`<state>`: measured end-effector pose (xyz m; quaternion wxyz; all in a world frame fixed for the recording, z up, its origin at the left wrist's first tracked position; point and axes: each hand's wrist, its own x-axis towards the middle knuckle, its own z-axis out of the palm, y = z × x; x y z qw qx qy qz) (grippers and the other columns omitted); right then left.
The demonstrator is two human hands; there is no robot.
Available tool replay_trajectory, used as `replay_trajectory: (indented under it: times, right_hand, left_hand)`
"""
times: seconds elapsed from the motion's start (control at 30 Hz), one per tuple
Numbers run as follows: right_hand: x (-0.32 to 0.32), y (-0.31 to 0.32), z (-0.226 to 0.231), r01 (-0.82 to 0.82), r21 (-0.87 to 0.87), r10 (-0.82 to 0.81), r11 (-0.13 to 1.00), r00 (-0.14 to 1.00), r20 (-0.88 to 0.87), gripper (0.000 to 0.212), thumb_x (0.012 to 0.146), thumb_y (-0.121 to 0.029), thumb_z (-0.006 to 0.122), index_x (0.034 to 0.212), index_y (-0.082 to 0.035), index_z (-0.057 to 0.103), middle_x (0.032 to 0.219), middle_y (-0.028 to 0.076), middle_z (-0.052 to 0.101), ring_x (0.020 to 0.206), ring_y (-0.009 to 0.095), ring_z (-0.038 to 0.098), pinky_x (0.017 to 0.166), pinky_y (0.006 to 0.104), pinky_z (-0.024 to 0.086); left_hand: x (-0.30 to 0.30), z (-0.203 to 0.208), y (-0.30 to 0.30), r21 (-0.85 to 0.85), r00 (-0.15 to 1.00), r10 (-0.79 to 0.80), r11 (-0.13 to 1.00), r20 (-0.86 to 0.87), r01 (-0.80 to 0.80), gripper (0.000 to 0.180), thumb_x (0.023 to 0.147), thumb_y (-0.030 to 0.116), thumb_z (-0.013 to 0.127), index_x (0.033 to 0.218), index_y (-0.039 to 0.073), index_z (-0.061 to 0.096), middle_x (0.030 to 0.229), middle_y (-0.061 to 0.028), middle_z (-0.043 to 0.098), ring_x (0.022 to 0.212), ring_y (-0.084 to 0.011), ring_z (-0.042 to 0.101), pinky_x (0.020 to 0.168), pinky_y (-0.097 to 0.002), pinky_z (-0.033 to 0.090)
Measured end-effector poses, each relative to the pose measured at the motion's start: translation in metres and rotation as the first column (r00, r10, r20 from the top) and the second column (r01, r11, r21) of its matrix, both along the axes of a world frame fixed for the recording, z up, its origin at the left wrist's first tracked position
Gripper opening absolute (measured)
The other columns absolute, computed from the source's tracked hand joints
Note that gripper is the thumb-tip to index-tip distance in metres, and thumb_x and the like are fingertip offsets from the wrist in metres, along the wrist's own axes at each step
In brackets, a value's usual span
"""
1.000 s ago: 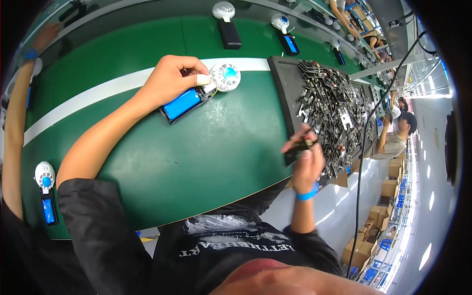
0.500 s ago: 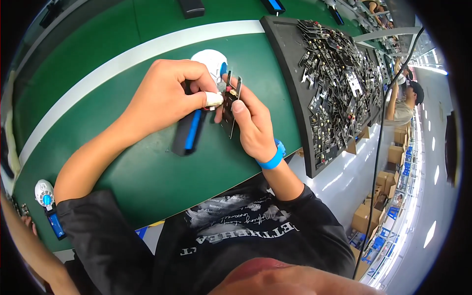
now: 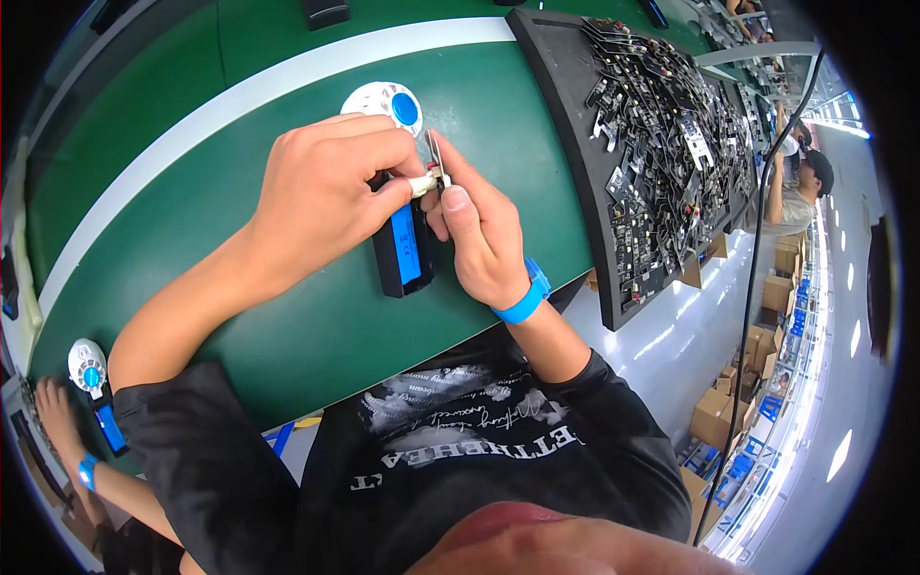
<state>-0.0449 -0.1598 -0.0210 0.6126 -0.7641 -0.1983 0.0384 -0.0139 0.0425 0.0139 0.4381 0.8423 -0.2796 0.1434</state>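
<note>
My right hand [image 3: 484, 230], with a blue wristband, holds a small dark circuit board [image 3: 436, 153] nearly edge-on between thumb and fingers. My left hand [image 3: 331, 192] is closed in a pinch against the board. A small white piece [image 3: 422, 185] shows at its thumb tip; whether it is a connector or a covering on the thumb I cannot tell. Beneath both hands lies a handheld device with a white head [image 3: 369, 98], a round blue button [image 3: 405, 108] and a black handle [image 3: 388, 259] with a blue strip. My left hand hides its middle.
A black tray [image 3: 575, 163] heaped with circuit boards [image 3: 671, 144] stands at the right. Another white-headed device [image 3: 88, 369] lies at far left, near another person's hand [image 3: 56, 412]. A black cable [image 3: 757, 259] hangs at right, before cardboard boxes [image 3: 719, 417].
The board has turned more edge-on in my right hand. The device beneath has shifted, its blue button now facing up. At far left, the other person's hand has moved up beside the second device.
</note>
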Motion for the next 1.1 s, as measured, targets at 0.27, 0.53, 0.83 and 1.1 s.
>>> replay_trajectory:
  times: [0.27,0.53,0.83,1.1]
  right_hand:
    - [0.003,0.003,0.011,-0.005,-0.214,0.034,0.977,0.990,0.134,0.048,0.109,-0.021,0.046,0.149,0.005,0.047,0.099,0.014,0.064,0.081,0.025,0.059,0.077,0.0342,0.051]
    - [0.003,-0.011,0.021,-0.112,-0.373,0.196,0.921,0.961,0.195,0.047,0.105,-0.018,0.050,0.148,0.001,0.048,0.104,0.023,0.064,0.089,0.043,0.065,0.081,0.0464,0.053]
    - [-0.018,-0.059,0.041,-0.026,-0.605,0.237,0.796,0.933,0.271,0.061,0.098,-0.028,0.062,0.153,-0.007,0.045,0.116,0.015,0.060,0.106,0.033,0.062,0.084,0.0445,0.055]
    - [-0.021,-0.187,0.076,0.343,-0.690,0.013,0.637,0.891,0.455,0.050,0.091,-0.013,0.069,0.139,-0.008,0.059,0.124,0.017,0.062,0.112,0.037,0.063,0.092,0.0436,0.055]
  left_hand:
    - [-0.004,0.002,0.005,0.123,0.989,-0.013,0.992,0.150,-0.006,0.012,0.074,0.006,0.075,0.076,0.009,0.063,0.071,-0.0031,0.063,0.068,-0.0249,0.063,0.057,-0.0381,0.048]
    - [0.006,0.016,0.012,0.277,0.991,-0.093,0.959,0.093,0.064,0.022,0.066,0.011,0.080,0.083,0.010,0.066,0.085,-0.0012,0.066,0.089,-0.0245,0.066,0.072,-0.0379,0.049]
    - [0.073,0.005,0.013,0.457,0.935,-0.340,0.819,-0.100,0.346,0.032,0.067,0.024,0.080,0.095,0.010,0.074,0.100,-0.0085,0.072,0.092,-0.0324,0.070,0.080,-0.0434,0.056]
    - [0.269,0.009,0.217,-0.378,0.793,0.335,0.741,-0.508,-0.555,0.043,0.105,0.042,0.055,0.108,0.001,0.068,0.091,-0.0098,0.072,0.079,-0.0240,0.068,0.069,-0.0426,0.052]
